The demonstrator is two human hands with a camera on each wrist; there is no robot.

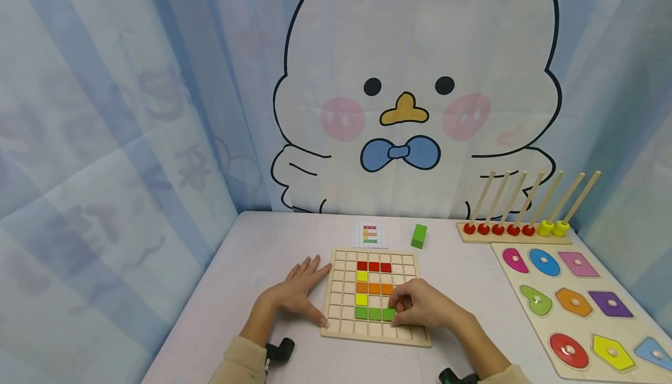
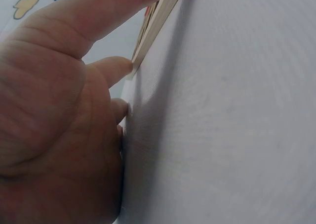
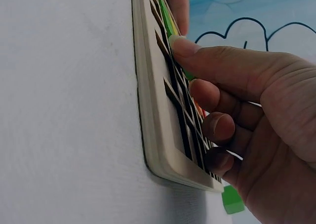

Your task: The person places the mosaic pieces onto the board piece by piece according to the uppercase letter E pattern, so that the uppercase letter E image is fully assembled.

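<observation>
A wooden grid board [image 1: 378,338] lies on the table with red, yellow, orange and green square tiles in some of its cells. At the right end of the green row, my right hand [image 1: 422,303] pinches a green tile [image 1: 388,314] with thumb and fingertips, low against the grid. The right wrist view shows the curled fingers [image 3: 217,127] just over the cells, hiding most of that tile. My left hand [image 1: 297,292] is spread flat on the table, its thumb and index finger touching the board's left edge.
Behind the board lie a small pattern card [image 1: 370,235] and a green block [image 1: 419,236]. To the right stand a peg rack [image 1: 517,236] with red and yellow beads and a shape puzzle board [image 1: 546,328]. Curtains hang around the table.
</observation>
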